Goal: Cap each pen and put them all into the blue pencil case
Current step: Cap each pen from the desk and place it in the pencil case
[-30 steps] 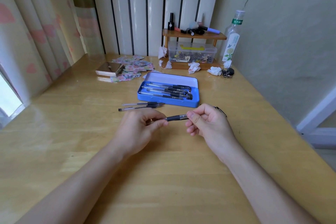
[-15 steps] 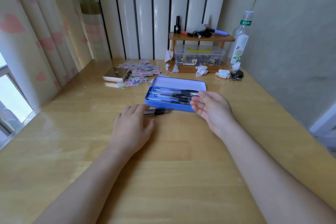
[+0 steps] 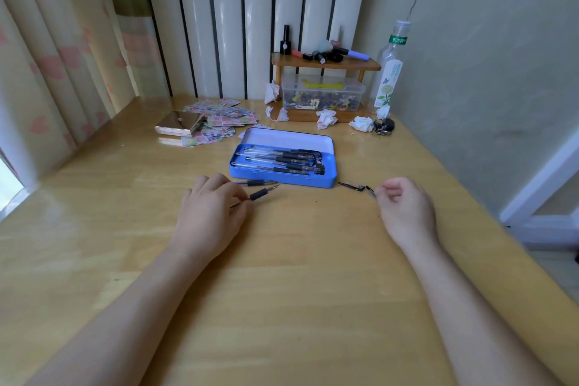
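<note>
The blue pencil case [image 3: 282,178] lies open at the table's middle with several capped black pens [image 3: 282,161] inside. My left hand [image 3: 208,216] pinches an uncapped pen [image 3: 260,194], lifted slightly, its tip pointing right toward the case's front wall. A second uncapped pen [image 3: 254,183] lies on the table just behind it. To the right of the case, my right hand [image 3: 405,211] has its fingertips closed on one black pen cap [image 3: 371,191]. Another cap [image 3: 352,186] lies just left of it on the wood.
Behind the case stands a small wooden shelf [image 3: 326,63] over a clear plastic box [image 3: 322,97], with crumpled tissues [image 3: 326,118], a bottle [image 3: 390,72] and keys [image 3: 383,126]. Patterned papers [image 3: 219,117] and a gold box [image 3: 180,127] lie at back left. The table edge runs along the right.
The capped pen went into the case. My left hand picked up an uncapped pen from in front of the case; my right hand moved right to the loose caps.
</note>
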